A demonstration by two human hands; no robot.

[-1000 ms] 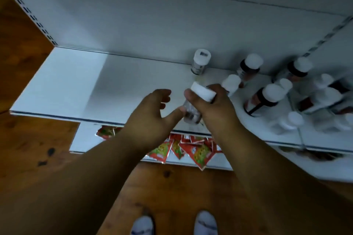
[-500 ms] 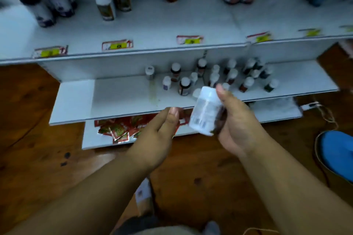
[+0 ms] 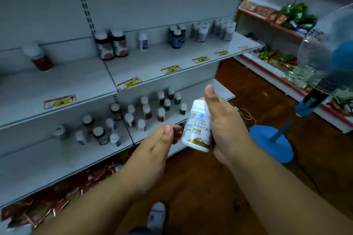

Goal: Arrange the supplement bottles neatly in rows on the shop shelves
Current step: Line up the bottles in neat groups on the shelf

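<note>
Head view: a white supplement bottle (image 3: 197, 128) sits upright in the right hand (image 3: 225, 126), fingers wrapped round it, above the wooden floor (image 3: 200, 187). Left hand (image 3: 158, 147) hovers beside, fingers relaxed, gripping nothing. Scattered bottles (image 3: 145, 108) crowd the lower shelf (image 3: 57, 158).

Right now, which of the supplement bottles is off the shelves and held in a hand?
The white bottle with the gold band at its base: the right hand grips it in front of the shelves. All other bottles stand on shelves.
</note>
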